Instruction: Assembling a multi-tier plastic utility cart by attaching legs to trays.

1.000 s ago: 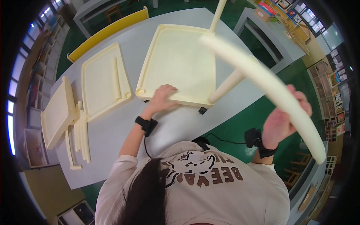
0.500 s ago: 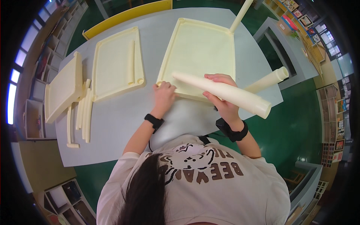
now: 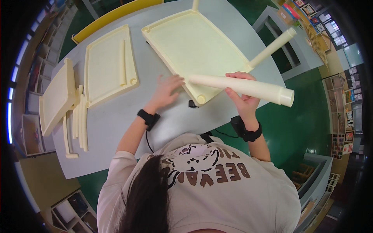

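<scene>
A cream plastic shelf panel (image 3: 194, 42) with a raised rim lies turned at an angle on the table in front of me. Two cream posts stand up from it: one post (image 3: 272, 48) at its right corner, another post (image 3: 196, 5) at its far corner. At its near corner is a round socket (image 3: 201, 99), with a black caster (image 3: 193, 104) below. My right hand (image 3: 245, 101) grips a thick cream tube (image 3: 241, 86), held tilted above the panel. My left hand (image 3: 166, 92) is open, fingers stretched out, fingertips at the panel's left edge.
On the left lie a second cream panel (image 3: 103, 70) with a loose tube (image 3: 122, 64) on it, a tilted cream panel (image 3: 58, 97), and several thin cream rods (image 3: 83, 124). A yellow board (image 3: 116, 17) runs along the grey table's (image 3: 112, 136) far edge. Shelves (image 3: 338, 97) stand at the right.
The shelf panel with its posts has turned counterclockwise. My left hand has loosened from its corner, fingers now spread. My right hand has moved slightly right with the tube.
</scene>
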A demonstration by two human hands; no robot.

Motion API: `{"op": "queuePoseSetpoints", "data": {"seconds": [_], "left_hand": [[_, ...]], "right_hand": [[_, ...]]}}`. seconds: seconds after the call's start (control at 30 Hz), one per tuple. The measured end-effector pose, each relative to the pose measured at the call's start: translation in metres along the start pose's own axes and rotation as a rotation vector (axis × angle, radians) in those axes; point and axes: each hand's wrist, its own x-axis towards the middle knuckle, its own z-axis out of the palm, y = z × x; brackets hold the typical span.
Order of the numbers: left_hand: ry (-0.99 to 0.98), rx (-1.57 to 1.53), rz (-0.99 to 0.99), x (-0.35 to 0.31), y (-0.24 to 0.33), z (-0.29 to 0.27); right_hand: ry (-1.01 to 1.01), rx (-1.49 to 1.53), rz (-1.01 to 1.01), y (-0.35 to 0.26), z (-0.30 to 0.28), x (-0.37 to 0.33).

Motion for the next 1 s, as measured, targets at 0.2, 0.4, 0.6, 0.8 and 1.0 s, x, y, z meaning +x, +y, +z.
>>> {"op": "queuePoseSetpoints", "data": {"seconds": [0.2, 0.4, 0.6, 0.8, 1.0], "left_hand": [[0.037, 0.229, -0.088, 0.02, -0.014, 0.007], [0.086, 0.262, -0.03, 0.05, -0.035, 0.014], [0.187, 0.179, 0.044, 0.051, -0.028, 0.027], [0.171, 0.167, 0.068, 0.045, -0.004, 0.035], [0.114, 0.102, 0.067, 0.041, 0.016, 0.04]], "right_hand": [[0.086, -0.132, 0.086, -0.004, -0.026, -0.006], [0.125, -0.212, 0.13, -0.003, -0.04, -0.015], [0.23, -0.189, 0.173, -0.009, -0.049, -0.022], [0.245, -0.219, 0.149, -0.008, -0.058, -0.023], [0.301, -0.217, 0.15, 0.005, -0.091, -0.029]]}}
